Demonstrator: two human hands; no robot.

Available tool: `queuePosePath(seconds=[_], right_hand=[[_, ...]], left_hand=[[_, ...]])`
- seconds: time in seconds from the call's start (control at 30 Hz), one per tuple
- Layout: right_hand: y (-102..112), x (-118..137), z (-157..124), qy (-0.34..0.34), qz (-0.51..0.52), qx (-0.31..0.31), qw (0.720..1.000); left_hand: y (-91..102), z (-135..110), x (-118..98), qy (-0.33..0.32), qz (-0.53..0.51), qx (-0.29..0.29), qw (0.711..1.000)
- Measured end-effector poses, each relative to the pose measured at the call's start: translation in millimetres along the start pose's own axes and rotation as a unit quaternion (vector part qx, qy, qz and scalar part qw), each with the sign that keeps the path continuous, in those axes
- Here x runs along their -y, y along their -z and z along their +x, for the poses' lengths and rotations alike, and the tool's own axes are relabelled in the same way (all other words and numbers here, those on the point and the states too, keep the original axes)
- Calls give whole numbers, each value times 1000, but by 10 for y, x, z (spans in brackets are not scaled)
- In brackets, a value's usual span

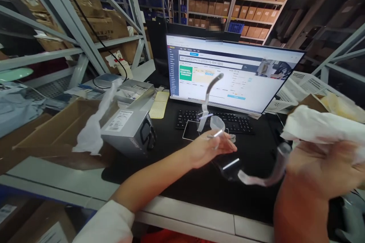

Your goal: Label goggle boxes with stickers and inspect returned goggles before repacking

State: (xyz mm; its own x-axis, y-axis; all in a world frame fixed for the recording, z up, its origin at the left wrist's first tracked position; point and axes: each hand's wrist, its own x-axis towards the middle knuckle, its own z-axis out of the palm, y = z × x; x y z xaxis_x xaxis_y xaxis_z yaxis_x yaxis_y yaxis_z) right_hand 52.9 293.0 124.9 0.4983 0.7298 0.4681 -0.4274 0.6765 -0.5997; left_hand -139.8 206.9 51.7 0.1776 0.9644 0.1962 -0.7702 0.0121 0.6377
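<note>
My left hand (209, 147) reaches over the black desk mat (171, 171), fingers pinched on a clear strip of tape or plastic film (209, 98) that curls up in front of the monitor (228, 72). My right hand (316, 171) is close to the camera at the right and blurred, closed around white crumpled wrapping (319, 125). A second clear strip (265, 176) trails from it toward the left. A black keyboard (213, 119) lies just beyond my left hand.
A grey boxed unit (128, 125) lies on the mat beside an open cardboard box (59, 129) with white wrapping (92, 133) draped over it. A white basket (302, 87) stands at the right. Metal shelving (80, 22) with cartons surrounds the desk.
</note>
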Motion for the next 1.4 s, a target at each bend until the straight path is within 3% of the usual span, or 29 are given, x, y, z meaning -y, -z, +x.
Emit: queuePosePath(seconds=[0.07, 0.13, 0.37, 0.6, 0.87, 1.4], right_hand=[[-33, -71, 10, 68, 3, 51, 996], [-34, -112, 17, 88, 6, 78, 993], [-20, -128, 43, 122, -21, 77, 989], [4, -176, 2, 95, -34, 67, 993], [-15, -217, -29, 100, -11, 92, 991], [90, -363, -14, 56, -55, 92, 993]], left_hand=[[-48, -37, 144, 43, -24, 35, 998], [-90, -69, 247, 69, -48, 59, 995], [-234, -135, 326, 115, -91, 41, 988], [-244, -155, 317, 128, -94, 41, 987], [-210, -156, 340, 123, -73, 110, 984], [-268, -144, 326, 94, -89, 26, 991]])
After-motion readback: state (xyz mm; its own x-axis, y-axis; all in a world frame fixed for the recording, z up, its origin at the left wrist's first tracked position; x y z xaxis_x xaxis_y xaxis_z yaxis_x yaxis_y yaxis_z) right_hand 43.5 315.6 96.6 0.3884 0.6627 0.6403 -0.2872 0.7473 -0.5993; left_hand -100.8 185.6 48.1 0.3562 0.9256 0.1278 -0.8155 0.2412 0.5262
